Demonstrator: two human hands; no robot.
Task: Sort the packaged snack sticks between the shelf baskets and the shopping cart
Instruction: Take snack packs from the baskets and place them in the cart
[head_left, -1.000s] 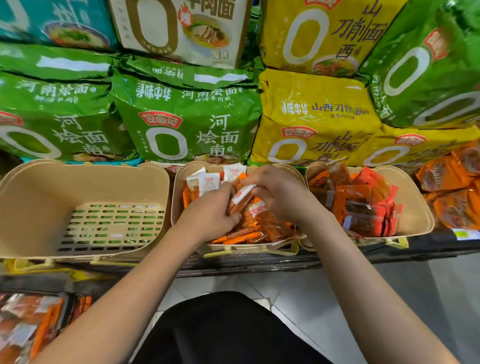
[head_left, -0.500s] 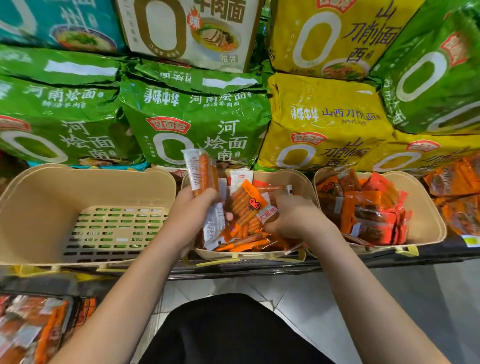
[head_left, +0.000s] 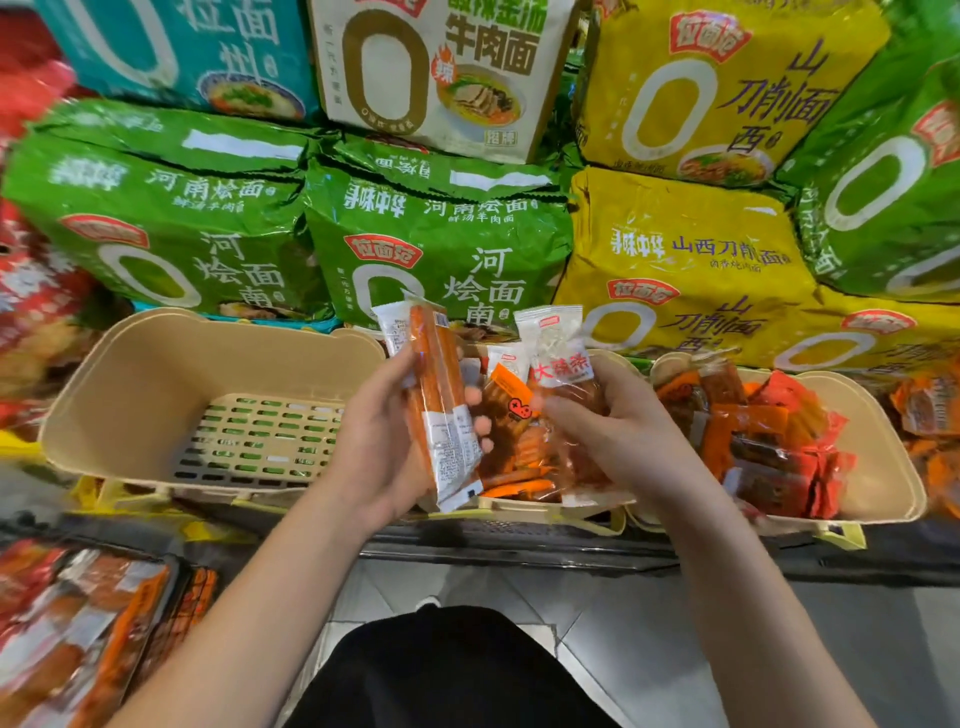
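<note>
Head view shows your two hands up in front of the shelf, over the middle basket (head_left: 524, 506). Your left hand (head_left: 382, 441) holds a small bunch of long orange snack sticks (head_left: 439, 395) in clear and white wrappers. Your fingers are curled round the bunch, thumb on the near side and fingertips poking out on the far side. The packs stand almost upright, tilted a little, with their tops above the basket rim.

Your right hand (head_left: 618, 426) grips another snack pack (head_left: 558, 358), a white-topped one with red letters and dark red sticks inside. Your fingers are wrapped round its lower part. It sits just beside the bunch in your left hand, and you cannot tell if the two touch.

Under both hands the middle basket has more orange stick packs (head_left: 511, 431) lying in a heap. To the left is a big beige basket (head_left: 156, 364) with a slotted floor. To the right is a third basket (head_left: 883, 467) piled with red and orange snack packs (head_left: 769, 441).

Behind the baskets big bags of noodles are stacked, green bags (head_left: 436, 244) on the left and in the middle, yellow bags (head_left: 680, 260) on the right. Down at the bottom left you can see more orange packs (head_left: 78, 634), blurry, maybe in a cart. A grey tiled floor (head_left: 623, 623) is below you.
</note>
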